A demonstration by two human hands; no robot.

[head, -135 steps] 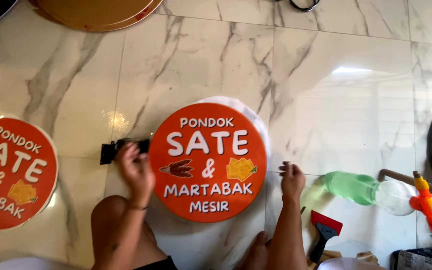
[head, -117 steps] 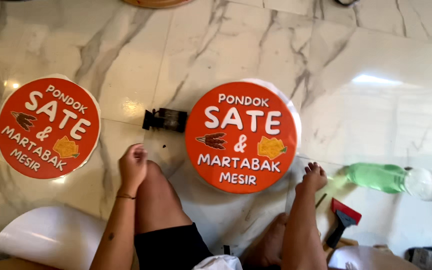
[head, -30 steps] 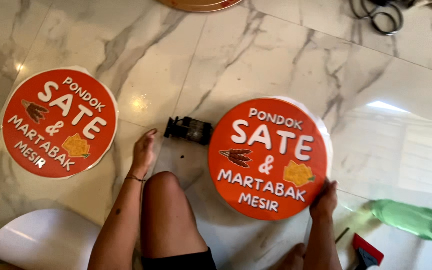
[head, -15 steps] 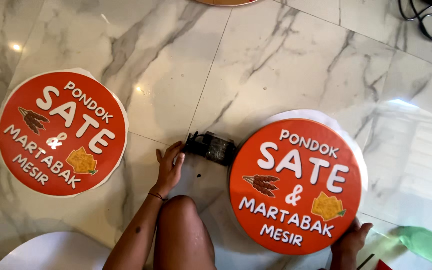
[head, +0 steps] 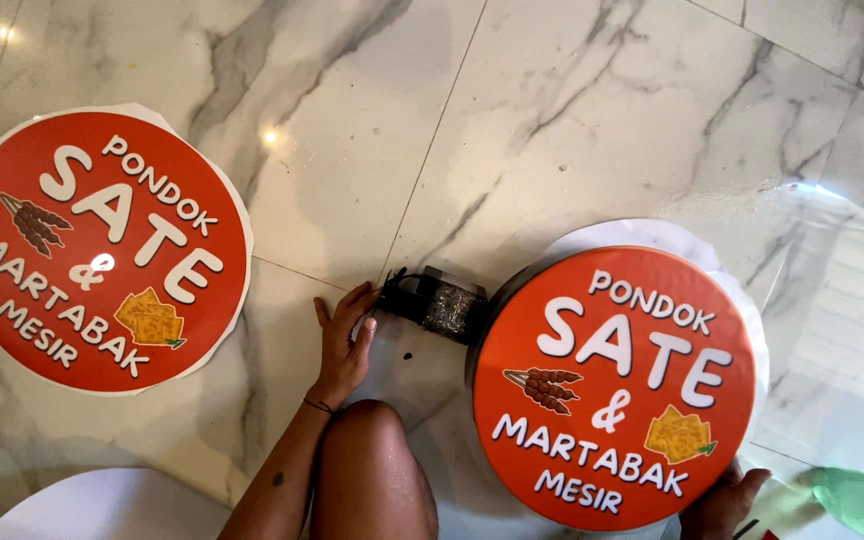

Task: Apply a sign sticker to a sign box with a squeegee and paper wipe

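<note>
**Free room and obstacles on the marble floor**

Open floor (head: 592, 110) spans the top and the gap between the left orange disc (head: 102, 245) and right orange disc (head: 617, 385). The black bracket (head: 437, 303) and bent knee (head: 372, 470) narrow that gap near the left hand (head: 344, 345).

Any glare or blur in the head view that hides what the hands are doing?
Head view: sharp overall; small glare spots on the marble floor and the left round sign; left hand clear beside the black part; right hand half cut off at the bottom edge.

A small box (head: 439, 305) (floor-level) lies between two round signs (head: 102, 250).
</note>
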